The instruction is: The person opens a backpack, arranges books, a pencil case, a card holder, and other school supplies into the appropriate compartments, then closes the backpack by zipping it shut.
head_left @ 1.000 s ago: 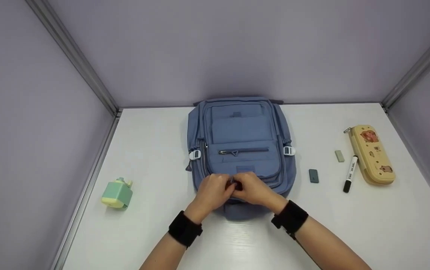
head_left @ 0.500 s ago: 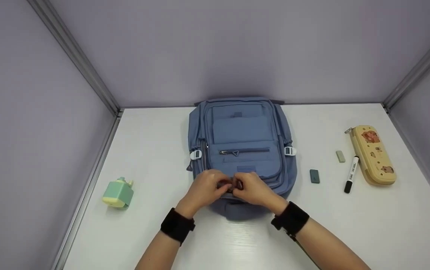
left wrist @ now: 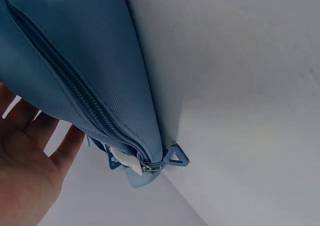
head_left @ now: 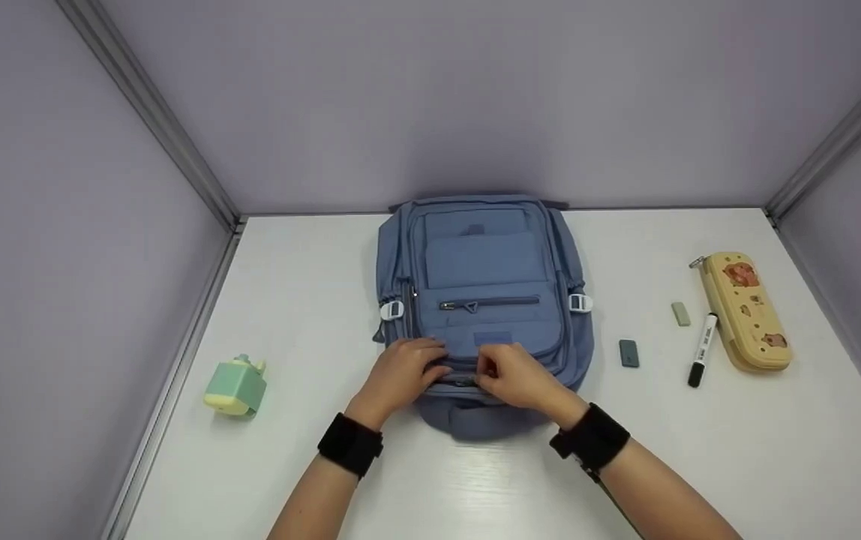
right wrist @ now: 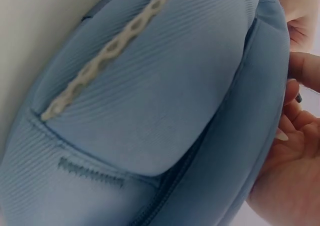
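A blue backpack [head_left: 484, 259] lies on its back on the white table, its front face up. My left hand [head_left: 399, 371] rests on its lower left part, fingers extended; the left wrist view shows these fingers against the fabric beside a long closed zipper [left wrist: 75, 86]. Close by, my right hand [head_left: 520, 379] has its thumb and fingers curled together at the zipper of the lower front pocket. A small dark tip, which looks like a zipper pull [right wrist: 299, 98], shows between those fingers in the right wrist view. Most of the pull is hidden.
Right of the backpack lie a dark green eraser [head_left: 628, 353], a pale green eraser [head_left: 680, 313], a black-capped white marker [head_left: 703, 350] and a yellow pencil case [head_left: 747, 310]. A green and yellow pencil sharpener [head_left: 235, 386] stands at the left. Walls enclose the table.
My left hand has parted from the right one, moving left, and its fingers now lie straighter on the backpack. The right hand has shifted slightly right.
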Demonstrator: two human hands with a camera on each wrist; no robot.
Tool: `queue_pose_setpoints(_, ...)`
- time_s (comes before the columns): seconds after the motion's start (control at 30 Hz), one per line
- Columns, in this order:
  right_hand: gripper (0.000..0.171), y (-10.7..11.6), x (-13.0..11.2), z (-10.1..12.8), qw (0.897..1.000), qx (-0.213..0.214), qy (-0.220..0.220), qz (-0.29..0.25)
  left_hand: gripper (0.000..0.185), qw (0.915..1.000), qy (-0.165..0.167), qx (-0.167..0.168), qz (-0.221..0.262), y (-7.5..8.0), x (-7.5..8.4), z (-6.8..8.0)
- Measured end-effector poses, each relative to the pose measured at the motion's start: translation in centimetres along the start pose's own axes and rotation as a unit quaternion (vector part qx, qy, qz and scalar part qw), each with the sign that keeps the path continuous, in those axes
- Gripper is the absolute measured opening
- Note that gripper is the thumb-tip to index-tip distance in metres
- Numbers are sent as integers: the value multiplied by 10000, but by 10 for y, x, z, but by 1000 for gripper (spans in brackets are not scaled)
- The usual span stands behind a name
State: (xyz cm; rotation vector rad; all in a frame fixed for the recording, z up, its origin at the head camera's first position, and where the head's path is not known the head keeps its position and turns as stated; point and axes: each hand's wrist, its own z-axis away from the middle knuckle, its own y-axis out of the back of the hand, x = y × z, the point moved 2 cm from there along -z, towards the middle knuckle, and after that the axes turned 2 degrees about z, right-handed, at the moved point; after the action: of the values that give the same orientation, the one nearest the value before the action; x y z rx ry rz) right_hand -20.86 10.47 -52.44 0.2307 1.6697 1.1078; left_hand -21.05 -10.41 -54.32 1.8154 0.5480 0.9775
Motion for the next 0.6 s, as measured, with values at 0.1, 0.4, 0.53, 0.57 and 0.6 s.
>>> queue_pose_setpoints(0.1, 11, 1, 1, 1, 9999, 36, 46, 157, 31, 9997, 76, 29, -249, -1, 0, -1)
queue_pose_setpoints(0.4, 11, 1, 2, 3, 9987, 76, 250, 446, 28, 9941, 283, 77, -1043, -5, -2, -3)
queue_pose_setpoints(0.53, 13, 2, 4, 5, 9988, 98, 283, 393, 27, 9936, 275, 38, -1092, -6, -3, -3)
queue_pose_setpoints(0.57, 13, 3, 5, 6, 9988, 97, 299, 370, 27, 9937, 275, 41, -1090, -7, -4, -3)
queue_pose_setpoints(0.6, 13, 4, 6, 6, 9989, 83, 312, 333, 27, 9937, 287, 36, -1083, -7, -4, -3)
